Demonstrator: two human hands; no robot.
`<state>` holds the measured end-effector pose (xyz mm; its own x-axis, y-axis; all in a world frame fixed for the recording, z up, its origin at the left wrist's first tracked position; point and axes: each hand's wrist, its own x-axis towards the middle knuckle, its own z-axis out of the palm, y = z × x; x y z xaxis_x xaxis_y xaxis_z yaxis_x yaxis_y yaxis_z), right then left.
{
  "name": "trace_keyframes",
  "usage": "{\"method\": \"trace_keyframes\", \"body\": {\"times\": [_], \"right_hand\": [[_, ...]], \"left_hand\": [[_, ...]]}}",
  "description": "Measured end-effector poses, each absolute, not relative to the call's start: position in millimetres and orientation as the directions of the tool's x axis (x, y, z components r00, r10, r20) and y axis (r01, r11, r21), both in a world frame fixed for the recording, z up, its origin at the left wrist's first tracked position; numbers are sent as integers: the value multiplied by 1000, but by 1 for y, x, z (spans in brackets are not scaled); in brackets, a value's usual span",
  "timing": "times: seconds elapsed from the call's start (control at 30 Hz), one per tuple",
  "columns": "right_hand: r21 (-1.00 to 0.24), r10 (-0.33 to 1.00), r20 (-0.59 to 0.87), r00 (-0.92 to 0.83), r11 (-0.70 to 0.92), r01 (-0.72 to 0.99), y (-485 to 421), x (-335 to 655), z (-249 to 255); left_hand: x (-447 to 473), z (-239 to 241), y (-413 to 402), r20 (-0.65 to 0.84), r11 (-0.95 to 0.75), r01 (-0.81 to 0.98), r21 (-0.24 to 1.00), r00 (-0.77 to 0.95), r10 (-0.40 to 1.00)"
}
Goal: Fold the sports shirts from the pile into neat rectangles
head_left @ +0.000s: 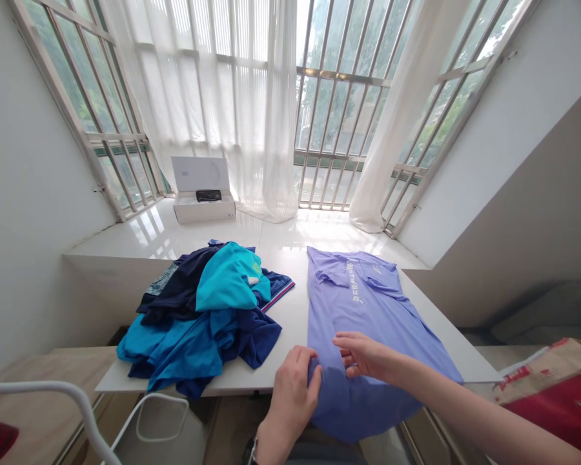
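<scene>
A lavender T-shirt (382,336) with white lettering lies spread on the right half of the white table (293,323), its lower end hanging over the near edge. My left hand (294,387) is closed on the shirt's left edge near the hem, the pinched cloth partly hidden by the fingers. Over the shirt, just to the right, my right hand (361,355) has its fingers stretched out and slightly curled, with nothing seen in them. Left of the shirt rests a heap of crumpled clothes, with a turquoise shirt (227,278) on top and a blue garment (184,349) below.
An open white box (204,210) holding a black device stands on the window sill (261,229). White curtains (213,97) hang before barred windows. A white tubular frame (72,394) is at lower left, and a red and beige bag (556,394) at lower right.
</scene>
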<state>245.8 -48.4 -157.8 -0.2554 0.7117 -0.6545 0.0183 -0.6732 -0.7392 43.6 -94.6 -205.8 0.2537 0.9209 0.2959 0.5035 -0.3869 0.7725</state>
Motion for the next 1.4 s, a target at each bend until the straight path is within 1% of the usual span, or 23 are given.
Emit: {"method": "trace_keyframes", "body": {"times": [0.07, 0.13, 0.2, 0.27, 0.33, 0.4, 0.5, 0.6, 0.67, 0.77, 0.87, 1.0, 1.07, 1.13, 1.2, 1.27, 1.33, 1.37, 1.4], "right_hand": [[-707, 671, -697, -254, -702, 85, -59, 244, -160], [-706, 643, -701, -308, -686, 174, -65, 241, -162], [-756, 680, -654, -333, -606, 246, -67, 237, -163], [-831, 767, -554, -323, -484, 274, -67, 232, -162], [-885, 828, -460, -322, -394, 249, -65, 226, -158], [-909, 827, -417, -376, -376, 180, -65, 219, -153], [-885, 743, -409, -530, -464, 34, -68, 209, -149], [-820, 672, -423, -608, -570, -60, -77, 202, -151], [-815, 668, -413, -619, -575, -76, -84, 200, -154], [-873, 720, -374, -584, -486, -41, -93, 199, -158], [-910, 761, -349, -547, -415, 4, -103, 198, -162], [-918, 766, -332, -550, -396, 3, -120, 190, -179], [-908, 754, -355, -553, -418, 13, -131, 184, -195], [-895, 747, -387, -541, -445, 26, -142, 179, -211], [-897, 747, -411, -522, -434, 85, -152, 179, -220], [-916, 763, -400, -507, -318, 244, -158, 187, -218], [-893, 802, -357, -479, -143, 426, -157, 201, -205], [-872, 823, -332, -460, -82, 483, -154, 210, -196], [-862, 830, -323, -455, -59, 503, -149, 219, -186]], "left_hand": [[44, -206, -95, 302, -381, 462, 801, 238, 923], [44, -204, -97, 294, -361, 410, 837, 221, 930], [43, -200, -99, 255, -314, 341, 886, 207, 945], [41, -197, -102, 179, -228, 245, 942, 207, 962], [37, -196, -104, 80, -105, 105, 989, 219, 972], [33, -199, -105, -4, 22, -66, 998, 259, 966], [25, -204, -109, -43, 138, -262, 955, 338, 940], [17, -205, -116, -32, 155, -320, 935, 360, 932], [13, -203, -121, -42, 160, -291, 943, 374, 927], [9, -200, -126, -102, 191, -195, 962, 394, 913], [10, -197, -125, -151, 203, -104, 974, 370, 917], [12, -191, -117, -122, 122, 20, 992, 289, 950], [12, -187, -112, -95, 69, 107, 992, 258, 961], [10, -182, -107, -70, 12, 205, 979, 273, 959], [6, -177, -102, -29, -86, 322, 943, 336, 941], [2, -170, -95, 25, -217, 448, 867, 396, 918], [1, -162, -84, 88, -324, 576, 751, 400, 913], [2, -159, -77, 129, -368, 634, 681, 391, 911], [5, -156, -68, 175, -411, 683, 604, 390, 904]]}}
